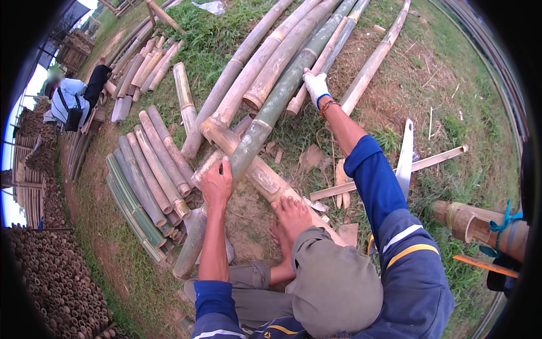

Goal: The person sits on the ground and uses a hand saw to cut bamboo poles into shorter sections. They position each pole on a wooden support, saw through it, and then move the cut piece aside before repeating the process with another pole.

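Observation:
A long green bamboo pole (282, 99) slants from the far top down toward me, resting across a thicker bamboo log (276, 183). My bare left hand (217, 183) is closed against the near part of the pole, thumb along its side. Farther up, my right hand (316, 87), in a white glove, grips the same pole at its right edge; its fingertips are partly hidden. My bare foot (294, 217) presses on the crosswise log. To the right, a handsaw (405, 161) stands by a split bamboo strip (389, 173).
Cut bamboo lengths (149, 169) lie in a row on the left. Long bamboo poles (248, 62) stretch away at the top. At the right edge is a bamboo piece (480, 223) with blue ties. A person (70, 101) bends at the far left, near stacked bamboo (62, 282).

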The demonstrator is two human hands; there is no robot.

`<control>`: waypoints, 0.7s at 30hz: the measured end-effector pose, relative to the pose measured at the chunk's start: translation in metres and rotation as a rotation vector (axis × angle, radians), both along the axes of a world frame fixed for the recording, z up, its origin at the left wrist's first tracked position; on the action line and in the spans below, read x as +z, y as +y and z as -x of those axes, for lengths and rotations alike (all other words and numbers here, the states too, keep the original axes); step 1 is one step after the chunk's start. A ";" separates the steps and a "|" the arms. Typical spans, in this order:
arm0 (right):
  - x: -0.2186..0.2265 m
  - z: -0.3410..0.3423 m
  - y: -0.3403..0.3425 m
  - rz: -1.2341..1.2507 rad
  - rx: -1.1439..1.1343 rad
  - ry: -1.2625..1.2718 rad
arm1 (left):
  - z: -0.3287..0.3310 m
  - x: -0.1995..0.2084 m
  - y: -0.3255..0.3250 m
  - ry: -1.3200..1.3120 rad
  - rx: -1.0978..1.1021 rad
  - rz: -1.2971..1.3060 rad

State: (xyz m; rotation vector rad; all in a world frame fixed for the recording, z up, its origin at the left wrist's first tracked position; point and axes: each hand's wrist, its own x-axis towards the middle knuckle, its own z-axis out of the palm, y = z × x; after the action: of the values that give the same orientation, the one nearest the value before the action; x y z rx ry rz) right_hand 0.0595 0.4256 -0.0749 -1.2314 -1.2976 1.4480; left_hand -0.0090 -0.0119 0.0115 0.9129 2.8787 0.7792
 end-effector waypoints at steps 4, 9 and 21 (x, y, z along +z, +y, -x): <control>0.005 -0.005 0.001 0.015 0.034 0.002 | -0.003 0.003 0.002 -0.022 0.005 -0.009; 0.004 -0.005 0.009 0.041 0.066 -0.040 | -0.004 0.004 0.002 -0.018 0.002 -0.007; 0.030 -0.021 0.049 0.118 0.194 0.015 | -0.004 0.003 0.002 0.006 0.002 -0.003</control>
State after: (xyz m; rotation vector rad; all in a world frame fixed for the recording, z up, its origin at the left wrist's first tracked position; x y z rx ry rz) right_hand 0.0807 0.4743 -0.0451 -1.1937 -1.3688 1.6889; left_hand -0.0053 -0.0094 0.0147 0.9145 2.8846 0.7823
